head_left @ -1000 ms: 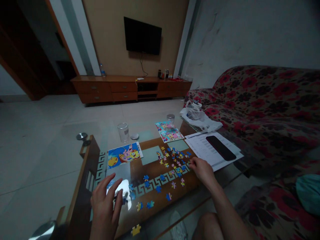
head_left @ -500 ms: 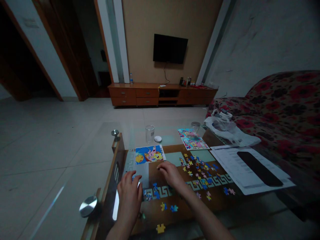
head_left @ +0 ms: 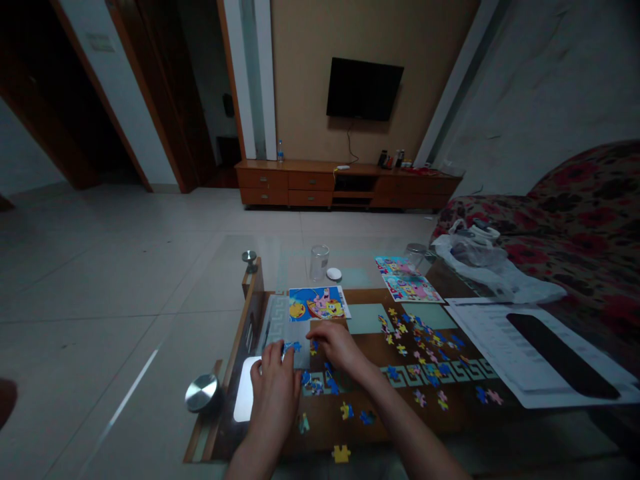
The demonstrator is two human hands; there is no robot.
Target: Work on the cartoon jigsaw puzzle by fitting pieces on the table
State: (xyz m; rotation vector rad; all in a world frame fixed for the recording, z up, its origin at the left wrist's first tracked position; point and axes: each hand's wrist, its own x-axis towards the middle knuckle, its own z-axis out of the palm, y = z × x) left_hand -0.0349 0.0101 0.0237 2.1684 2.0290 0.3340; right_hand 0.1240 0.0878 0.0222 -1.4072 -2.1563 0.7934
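Note:
My left hand (head_left: 276, 377) rests palm down on the glass table, fingers stretched out, with their tips at a few blue puzzle pieces (head_left: 296, 347). Just right of it is my right hand (head_left: 336, 343), its thumb and fingers closed together at a small blue and yellow puzzle piece (head_left: 314, 347), partly hidden by the hand. Nearer to me lie joined blue pieces (head_left: 331, 380), a yellow and blue piece (head_left: 346, 410), a blue piece (head_left: 367, 418) and a yellow piece (head_left: 341, 454). Beyond my hands lies a cartoon picture card (head_left: 318, 303).
Many loose puzzle pieces (head_left: 425, 340) are scattered to the right. Farther back are a glass jar (head_left: 319, 263), a white lid (head_left: 334, 274) and two picture sheets (head_left: 413, 289). Papers (head_left: 480, 347) with a dark flat object (head_left: 563, 357) and a plastic bag (head_left: 500, 270) stand at right.
The view has shifted, so the scene sits farther right. My right hand has come down and closer to my left hand, which now lies flatter beside the blue pieces.

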